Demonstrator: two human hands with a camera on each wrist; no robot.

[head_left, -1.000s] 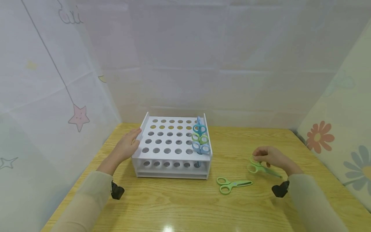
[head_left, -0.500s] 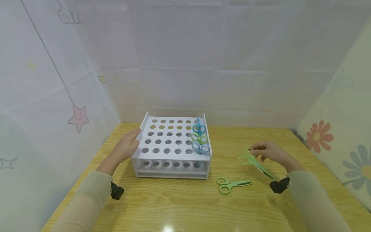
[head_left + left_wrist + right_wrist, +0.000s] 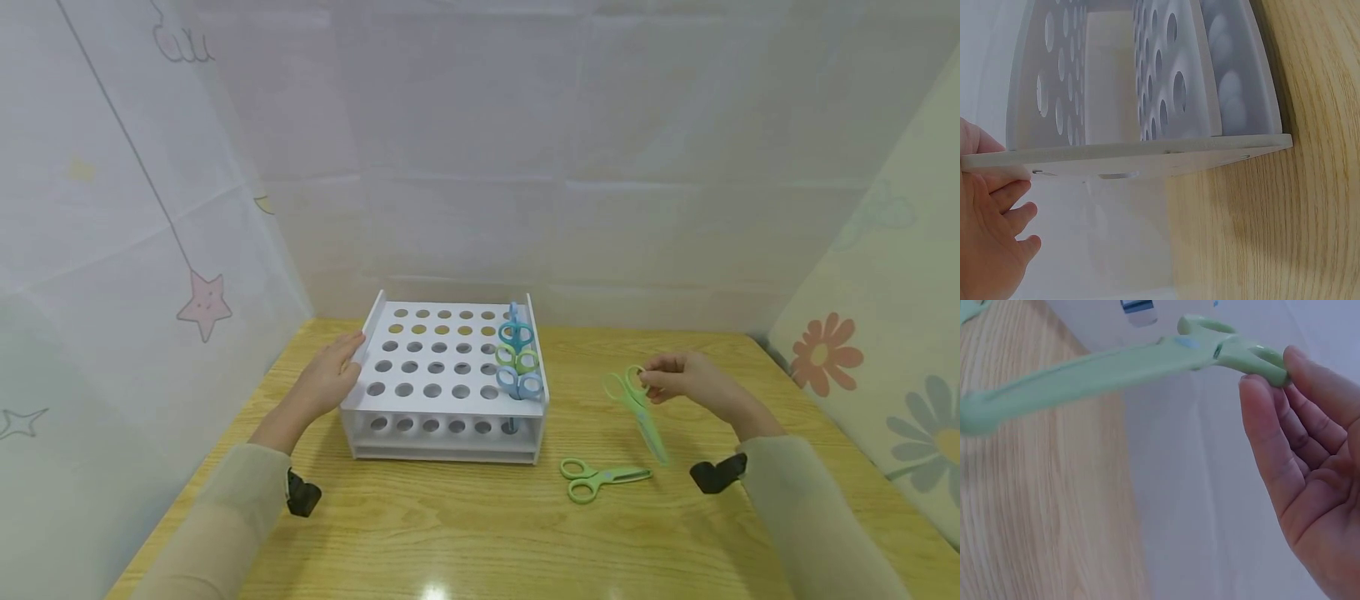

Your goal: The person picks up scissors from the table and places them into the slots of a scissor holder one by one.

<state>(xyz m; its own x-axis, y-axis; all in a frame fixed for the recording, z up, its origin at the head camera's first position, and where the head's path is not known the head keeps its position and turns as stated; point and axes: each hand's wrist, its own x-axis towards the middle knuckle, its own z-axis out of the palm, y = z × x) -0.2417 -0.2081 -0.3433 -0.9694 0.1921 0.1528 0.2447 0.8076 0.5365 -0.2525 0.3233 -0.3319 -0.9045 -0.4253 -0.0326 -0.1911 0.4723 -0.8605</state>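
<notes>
My right hand (image 3: 693, 385) pinches one handle loop of a pair of light green scissors (image 3: 643, 410) between thumb and fingertips. The scissors are held above the table with their blades slanting down, and in the right wrist view the green blades (image 3: 1079, 378) point left, away from the hand. A second pair of green scissors (image 3: 596, 477) lies flat on the table. On the left, my left hand (image 3: 327, 372) grips the top edge of the side panel (image 3: 1147, 153) of a white holed rack (image 3: 442, 402). Several blue, teal and green scissors (image 3: 517, 358) stand in the rack's right-hand column, handles up.
The rack has two holed tiers above a base board, with raised panels at both sides. It stands on a wood-grain table (image 3: 465, 533). A pale cloth backdrop (image 3: 570, 250) rises behind the table and along both sides.
My right hand has lifted the green scissors and carried them left and slightly away from me. Their blades have swung from pointing right to pointing mostly down. My left hand stays on the rack.
</notes>
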